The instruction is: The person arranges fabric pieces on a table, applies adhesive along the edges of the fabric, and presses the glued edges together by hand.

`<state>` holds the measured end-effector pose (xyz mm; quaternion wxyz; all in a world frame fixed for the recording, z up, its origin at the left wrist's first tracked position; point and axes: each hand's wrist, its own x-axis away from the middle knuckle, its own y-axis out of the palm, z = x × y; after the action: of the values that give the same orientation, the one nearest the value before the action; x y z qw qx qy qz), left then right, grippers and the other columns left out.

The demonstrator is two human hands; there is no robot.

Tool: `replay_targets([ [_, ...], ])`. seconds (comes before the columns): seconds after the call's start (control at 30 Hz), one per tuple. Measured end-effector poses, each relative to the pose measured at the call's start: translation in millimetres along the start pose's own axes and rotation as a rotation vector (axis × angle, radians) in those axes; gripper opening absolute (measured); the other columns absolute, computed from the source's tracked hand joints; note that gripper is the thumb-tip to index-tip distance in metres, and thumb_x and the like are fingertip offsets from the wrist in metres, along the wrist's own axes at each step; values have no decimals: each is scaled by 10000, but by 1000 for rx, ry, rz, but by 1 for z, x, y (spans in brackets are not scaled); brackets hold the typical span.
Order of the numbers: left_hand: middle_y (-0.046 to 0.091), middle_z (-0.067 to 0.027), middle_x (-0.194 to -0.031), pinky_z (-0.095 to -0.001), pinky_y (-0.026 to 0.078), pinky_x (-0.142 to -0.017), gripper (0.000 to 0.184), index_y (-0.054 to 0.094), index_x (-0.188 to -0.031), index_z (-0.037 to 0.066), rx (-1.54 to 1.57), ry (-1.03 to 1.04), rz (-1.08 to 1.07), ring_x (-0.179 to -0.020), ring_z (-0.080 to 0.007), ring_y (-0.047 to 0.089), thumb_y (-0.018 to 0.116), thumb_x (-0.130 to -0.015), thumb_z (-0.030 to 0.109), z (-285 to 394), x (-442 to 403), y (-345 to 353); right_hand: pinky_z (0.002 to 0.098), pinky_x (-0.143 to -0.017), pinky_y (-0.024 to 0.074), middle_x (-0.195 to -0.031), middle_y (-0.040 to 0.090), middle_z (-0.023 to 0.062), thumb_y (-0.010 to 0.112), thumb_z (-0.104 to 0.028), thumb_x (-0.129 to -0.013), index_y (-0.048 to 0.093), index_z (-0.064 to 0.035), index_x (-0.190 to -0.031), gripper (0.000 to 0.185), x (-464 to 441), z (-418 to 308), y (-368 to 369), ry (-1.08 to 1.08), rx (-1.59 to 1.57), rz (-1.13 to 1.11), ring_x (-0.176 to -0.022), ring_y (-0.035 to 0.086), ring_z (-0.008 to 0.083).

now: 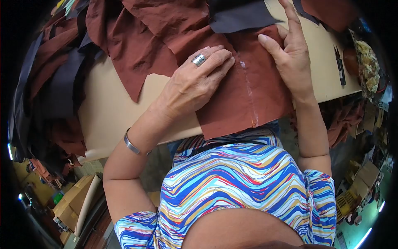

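Note:
A reddish-brown cloth piece [232, 103] with a pale seam line lies over the table's front edge. My left hand [199, 79], wearing a silver ring, rests on its left part with the fingers bent and close together; whether they pinch any cloth is hidden. At the cloth's right edge is my right hand [292, 58], its thumb on the cloth and its index finger stretched out, fingers apart. A dark cloth piece [240, 16] lies just beyond both hands.
Rumpled brown cloth [128, 45] covers the back left of the tan table [107, 112]. Dark and brown strips [62, 91] hang at the far left. A black pen-like tool [340, 66] lies at the right. Cardboard boxes [76, 199] stand below left.

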<state>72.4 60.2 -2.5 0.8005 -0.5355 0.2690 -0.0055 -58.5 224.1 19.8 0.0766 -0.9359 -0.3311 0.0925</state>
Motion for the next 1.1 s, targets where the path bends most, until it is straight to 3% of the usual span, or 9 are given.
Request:
replay_targets([
  [0.13, 534, -155, -1124, -375, 441, -942, 423, 583, -1089, -43, -6, -10, -13, -1060, -289, 540, 592, -666, -35, 0, 0, 0, 324, -899, 428, -1204, 523, 227, 470, 118, -729, 331, -94, -1377, 695, -3, 9, -4, -317, 556, 37, -1079, 542, 359],
  [0.2, 535, -155, -1129, -378, 439, -943, 425, 583, -1092, -41, -4, -18, -13, -1060, -290, 541, 589, -668, -29, 0, 0, -1, 342, -916, 427, -1246, 497, 223, 455, 126, -710, 350, -87, -1364, 696, -4, 11, -3, -381, 548, 15, -1129, 507, 372],
  [0.57, 537, -102, -1175, -383, 461, -894, 470, 573, -1161, 90, -49, 127, -96, -1028, -298, 553, 549, -699, 3, 0, -5, -6, 364, -871, 459, -1161, 547, 229, 464, 120, -700, 407, -95, -1327, 665, -2, 11, -1, -325, 587, 34, -1046, 552, 384],
  [0.7, 550, -116, -1152, -369, 468, -866, 443, 574, -1153, 64, 44, -134, 35, -996, -295, 559, 542, -724, -41, 0, -3, 3, 364, -879, 456, -1161, 545, 236, 463, 119, -701, 417, -94, -1320, 656, -3, 8, 0, -330, 601, 44, -1047, 552, 384],
  [0.8, 558, -102, -1149, -360, 476, -846, 413, 590, -1131, 68, -16, -120, 9, -998, -284, 559, 544, -731, -24, 0, -5, 3, 362, -890, 451, -1170, 541, 238, 467, 117, -700, 409, -88, -1324, 659, -9, 13, -6, -350, 509, 23, -1061, 547, 379],
  [0.9, 558, -82, -1159, -347, 481, -817, 391, 601, -1115, 77, -76, 53, -28, -1008, -268, 555, 546, -737, -8, -4, -6, 1, 366, -901, 443, -1182, 533, 240, 473, 110, -703, 399, -75, -1327, 656, -7, 11, -7, -368, 573, 26, -1083, 532, 378],
  [1.0, 560, -58, -1162, -338, 481, -790, 369, 613, -1087, 89, -14, -77, -28, -1014, -258, 550, 560, -730, 12, -2, -7, 1, 328, -884, 452, -1157, 548, 233, 498, 102, -701, 383, -67, -1335, 666, -7, 14, -6, -346, 577, 58, -1040, 579, 335],
  [1.1, 545, -36, -1170, -327, 466, -805, 322, 621, -1037, 91, -80, -72, -35, -1019, -231, 536, 558, -722, 85, -1, -11, 3, 289, -820, 461, -1080, 580, 202, 523, 93, -705, 362, -68, -1349, 683, -5, -3, -3, -111, 523, 87, -899, 604, 244],
])
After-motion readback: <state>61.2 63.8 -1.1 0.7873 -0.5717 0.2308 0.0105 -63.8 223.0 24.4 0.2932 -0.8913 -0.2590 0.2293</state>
